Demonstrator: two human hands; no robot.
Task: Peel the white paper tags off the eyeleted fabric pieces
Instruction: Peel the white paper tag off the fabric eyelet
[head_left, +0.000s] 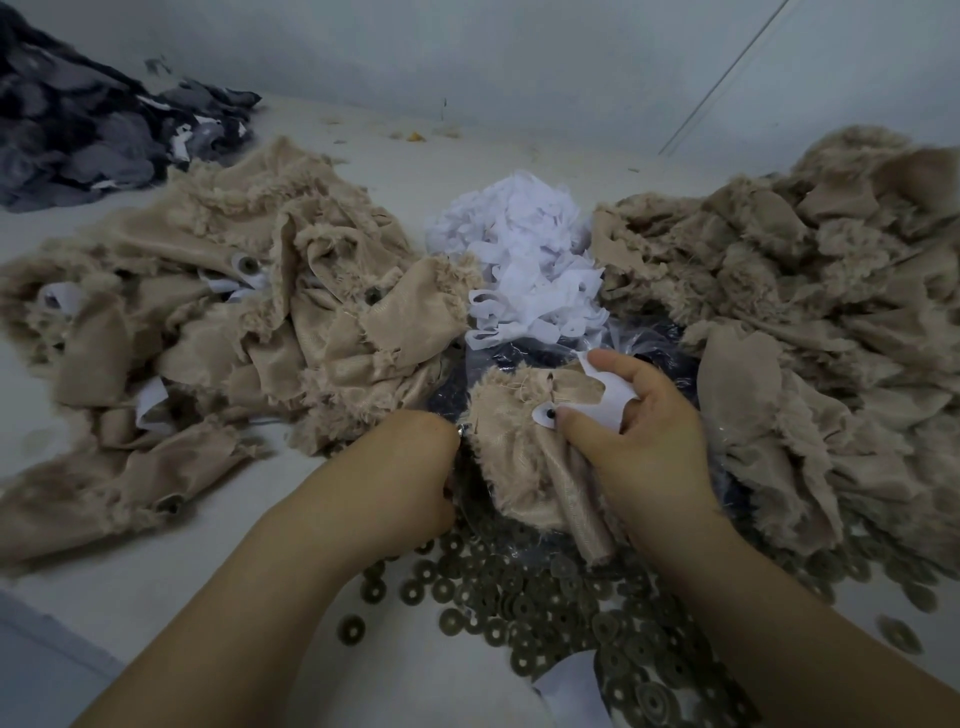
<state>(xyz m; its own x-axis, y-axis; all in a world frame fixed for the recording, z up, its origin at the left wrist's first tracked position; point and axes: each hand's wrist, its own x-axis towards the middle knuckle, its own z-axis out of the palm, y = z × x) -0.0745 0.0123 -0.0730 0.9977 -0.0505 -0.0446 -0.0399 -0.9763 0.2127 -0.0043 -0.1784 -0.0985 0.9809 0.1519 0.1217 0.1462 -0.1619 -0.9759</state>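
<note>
A frayed beige fabric piece (514, 441) lies between my hands at the lower middle. A white paper tag (605, 397) sits around its eyelet (549, 413). My right hand (641, 431) pinches this tag between thumb and fingers, the tag bent up off the cloth. My left hand (410, 467) grips the fabric's left edge, its fingers hidden under the cloth. A heap of loose white tags (530, 260) lies beyond the piece.
A beige fabric pile (218, 322) with tags still on several pieces lies to the left, and another beige pile (810, 312) to the right. Several metal washers (524, 597) are scattered near my arms over a clear plastic bag (649, 338). Dark grey fabric (78, 119) sits far left.
</note>
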